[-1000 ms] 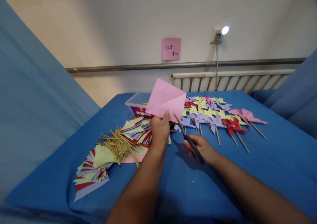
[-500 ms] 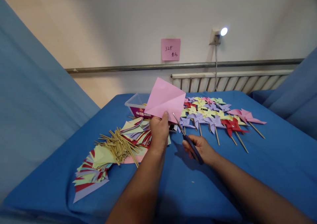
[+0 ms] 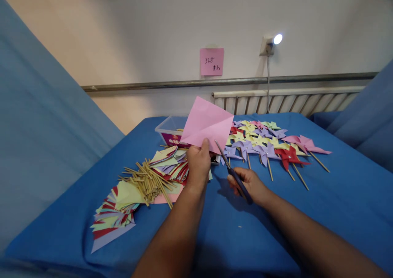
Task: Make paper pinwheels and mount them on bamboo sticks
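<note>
- Gripped between thumb and fingers of the left hand (image 3: 199, 163), a pink paper square (image 3: 206, 124) stands up off the table, held by its lower edge, one corner pointing up.
- Closed around the dark handles of the scissors (image 3: 233, 172), the right hand (image 3: 249, 184) rests low on the cloth; the blades point up and away, their tip just beside the paper's lower right edge.
- Compared with half a second earlier, almost nothing differs: the paper has turned very slightly, its right corner reaching a little further right, and both hands have stayed in place.
- Largest thing in view is the blue table cloth (image 3: 337, 204), which covers the whole work surface; its near half, around and below the forearms, is bare blue and gives room to move.
- Blue fabric panels rise at the far left and far right, closing in both sides.
- Along the far edge of the table runs a white radiator (image 3: 291, 100) under a grey rail on the wall.
- Right of the paper lies a spread of finished pinwheels (image 3: 264, 143) in yellow, purple, red and pink, their sticks pointing toward the person.
- Left of the left hand lie fanned stacks of coloured paper (image 3: 116, 212) with a heap of wooden sticks (image 3: 147, 179) on top.
- Behind the pink paper sits a clear plastic box (image 3: 168, 130), partly hidden.
- On the wall hangs a pink note (image 3: 211, 61), and beside it a small lamp (image 3: 273, 40).
</note>
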Motion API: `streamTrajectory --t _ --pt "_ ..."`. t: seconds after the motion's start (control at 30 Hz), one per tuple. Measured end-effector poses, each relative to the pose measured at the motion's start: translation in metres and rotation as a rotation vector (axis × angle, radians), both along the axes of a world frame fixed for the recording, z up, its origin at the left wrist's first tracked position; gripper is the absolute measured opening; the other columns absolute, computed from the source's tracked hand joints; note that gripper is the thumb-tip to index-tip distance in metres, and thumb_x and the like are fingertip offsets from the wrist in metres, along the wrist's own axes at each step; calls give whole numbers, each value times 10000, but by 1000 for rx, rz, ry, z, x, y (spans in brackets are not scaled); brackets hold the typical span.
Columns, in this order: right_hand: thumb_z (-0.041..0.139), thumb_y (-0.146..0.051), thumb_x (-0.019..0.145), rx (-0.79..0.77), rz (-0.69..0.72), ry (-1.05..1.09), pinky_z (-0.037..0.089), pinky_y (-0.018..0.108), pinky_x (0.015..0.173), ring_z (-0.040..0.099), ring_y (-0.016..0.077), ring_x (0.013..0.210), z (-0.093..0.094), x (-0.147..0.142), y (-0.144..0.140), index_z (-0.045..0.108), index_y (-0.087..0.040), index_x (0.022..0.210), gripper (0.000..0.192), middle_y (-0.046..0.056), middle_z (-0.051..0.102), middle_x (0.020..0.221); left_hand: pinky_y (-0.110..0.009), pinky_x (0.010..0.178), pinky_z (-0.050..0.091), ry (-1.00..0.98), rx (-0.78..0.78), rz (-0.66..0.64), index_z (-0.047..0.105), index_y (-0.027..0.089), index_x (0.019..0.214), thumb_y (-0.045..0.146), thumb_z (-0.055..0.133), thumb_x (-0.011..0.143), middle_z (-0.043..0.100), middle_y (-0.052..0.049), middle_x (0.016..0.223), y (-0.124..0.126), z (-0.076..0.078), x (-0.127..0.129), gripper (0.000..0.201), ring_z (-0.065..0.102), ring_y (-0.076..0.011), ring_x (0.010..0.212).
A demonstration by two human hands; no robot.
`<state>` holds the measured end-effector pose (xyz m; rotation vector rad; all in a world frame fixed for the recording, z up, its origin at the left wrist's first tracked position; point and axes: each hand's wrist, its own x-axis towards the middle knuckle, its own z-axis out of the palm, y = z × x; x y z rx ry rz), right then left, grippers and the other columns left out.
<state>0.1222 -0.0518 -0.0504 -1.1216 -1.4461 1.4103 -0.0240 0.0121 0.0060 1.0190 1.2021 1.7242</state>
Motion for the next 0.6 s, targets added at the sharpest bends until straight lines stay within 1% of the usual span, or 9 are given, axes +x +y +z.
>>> streamTrajectory --t 0.13,0.37,0.6 --pt "615 -562 770 -1 -5 -16 378 225 430 498 103 443 -1 0 1 533 -191 680 391 -35 540 514 -380 819 521 -2 -15 -53 709 120 865 439 725 662 721 -85 799 -1 1 0 379 676 -253 886" --pt "616 -543 779 0 5 6 369 216 423 483 90 421 0 0 1 523 -190 665 382 -44 527 502 -379 812 521 3 3 -53 709 115 875 448 716 676 719 -93 805 0 -1 0 388 677 -250 872" --pt "624 -528 783 -47 -15 29 368 203 399 478 78 404 0 -3 -2 514 -186 667 377 -44 522 528 -373 809 519 11 9 -45 706 110 872 470 707 679 718 -91 795 0 -1 0 408 675 -245 870"
